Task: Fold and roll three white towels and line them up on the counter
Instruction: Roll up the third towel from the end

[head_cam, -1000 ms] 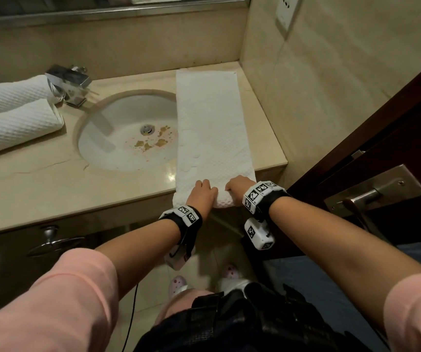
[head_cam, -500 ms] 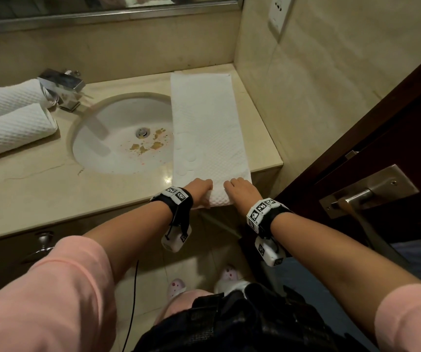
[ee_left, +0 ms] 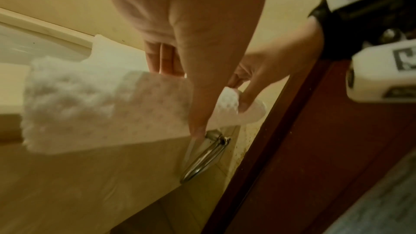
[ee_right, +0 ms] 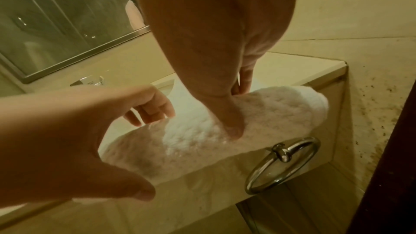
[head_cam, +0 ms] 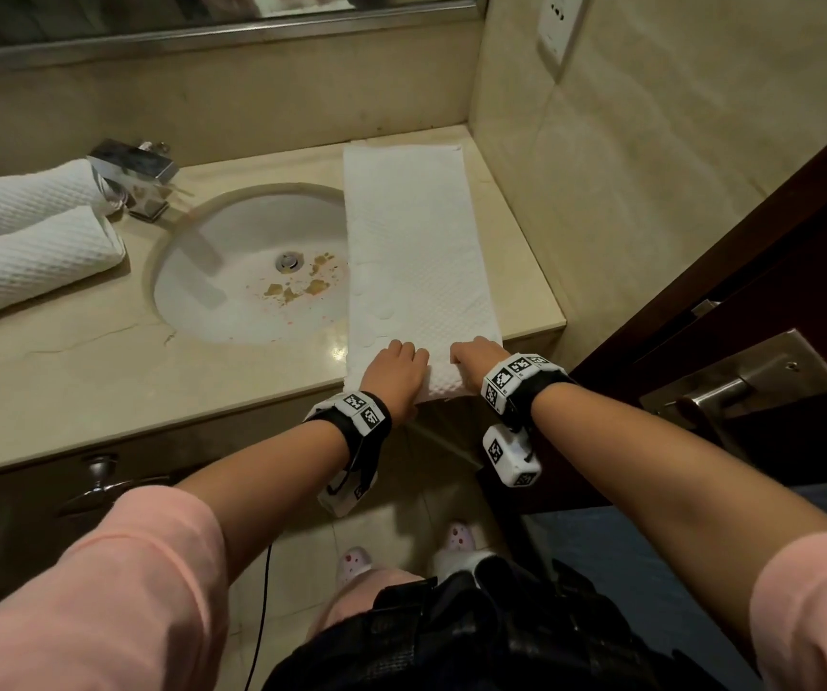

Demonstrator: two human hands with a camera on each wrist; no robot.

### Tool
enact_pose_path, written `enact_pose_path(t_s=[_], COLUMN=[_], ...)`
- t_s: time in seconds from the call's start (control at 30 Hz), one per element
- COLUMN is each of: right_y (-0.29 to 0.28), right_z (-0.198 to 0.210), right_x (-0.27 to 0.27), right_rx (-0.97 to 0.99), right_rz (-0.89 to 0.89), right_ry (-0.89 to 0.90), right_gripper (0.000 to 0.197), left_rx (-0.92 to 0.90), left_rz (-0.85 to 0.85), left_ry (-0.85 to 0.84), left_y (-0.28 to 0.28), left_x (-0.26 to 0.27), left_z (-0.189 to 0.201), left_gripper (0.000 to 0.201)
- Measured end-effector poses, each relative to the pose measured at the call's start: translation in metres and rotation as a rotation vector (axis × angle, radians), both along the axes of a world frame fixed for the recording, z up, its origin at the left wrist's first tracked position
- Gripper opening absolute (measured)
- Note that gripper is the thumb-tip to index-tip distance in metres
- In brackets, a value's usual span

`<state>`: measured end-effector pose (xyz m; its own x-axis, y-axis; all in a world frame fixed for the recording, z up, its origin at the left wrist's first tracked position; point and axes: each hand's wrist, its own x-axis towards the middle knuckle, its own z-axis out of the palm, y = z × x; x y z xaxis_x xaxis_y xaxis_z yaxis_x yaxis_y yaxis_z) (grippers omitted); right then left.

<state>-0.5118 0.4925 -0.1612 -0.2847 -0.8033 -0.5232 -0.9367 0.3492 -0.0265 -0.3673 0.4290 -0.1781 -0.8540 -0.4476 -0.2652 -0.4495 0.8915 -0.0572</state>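
Note:
A long folded white towel (head_cam: 416,251) lies on the counter (head_cam: 102,371) to the right of the sink, reaching from the back wall to the front edge. Its near end is turned up into a small roll (ee_right: 270,109). My left hand (head_cam: 394,371) and right hand (head_cam: 476,359) sit side by side on that roll. Each hand has its fingers curled over the top and its thumb pressed against the near side. Two rolled white towels (head_cam: 27,256) lie next to each other at the far left of the counter.
The sink (head_cam: 212,291) has brown stains around its drain. The chrome tap (head_cam: 134,177) stands at its back left. A tiled wall with a socket (head_cam: 558,27) closes the right side. A dark door with a metal handle (head_cam: 720,391) stands at the right. A towel ring (ee_right: 283,165) hangs below the counter edge.
Both hands drew back to the towel's near edge, then came forward over it again. The near end now curls into a small roll under them.

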Motion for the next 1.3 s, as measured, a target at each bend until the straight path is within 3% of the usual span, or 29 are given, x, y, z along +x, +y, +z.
enact_pose_path(t_s=[0.1, 0.33, 0.47, 0.63, 0.83, 1.07, 1.3], right_y=[-0.007, -0.012, 0.003, 0.019, 0.02, 0.017, 0.012], right_z=[0.0, -0.005, -0.015, -0.017, -0.017, -0.02, -0.022], right_x=[-0.003, -0.007, -0.001, 0.003, 0.011, 0.016, 0.016], right_rx=[0.043, 0.058, -0.066, -0.259, -0.386, -0.378, -0.408], right_rz=[0.019, 0.031, 0.137, 0.269, 0.296, 0.264, 0.26], right_ry=[-0.019, -0.013, 0.09, 0.14, 0.204, 0.214, 0.287], right_gripper=[0.036, 0.032, 0.032, 0.055, 0.043, 0.044, 0.037], left_rx=[0.004, 0.068, 0.194, 0.363, 0.435, 0.495, 0.57], left_rz=[0.03, 0.078, 0.146, 0.182, 0.191, 0.206, 0.229], left_ry=[0.005, -0.037, -0.071, -0.084, -0.116, -0.167, -0.192], left_y=[0.005, 0.004, -0.006, -0.026, -0.043, -0.055, -0.067], left_x=[-0.002, -0.01, -0.013, -0.022, -0.027, -0.032, -0.03], left_z=[0.003, 0.002, 0.005, 0.015, 0.018, 0.026, 0.024], left_gripper=[0.032, 0.03, 0.031, 0.034, 0.036, 0.052, 0.054])
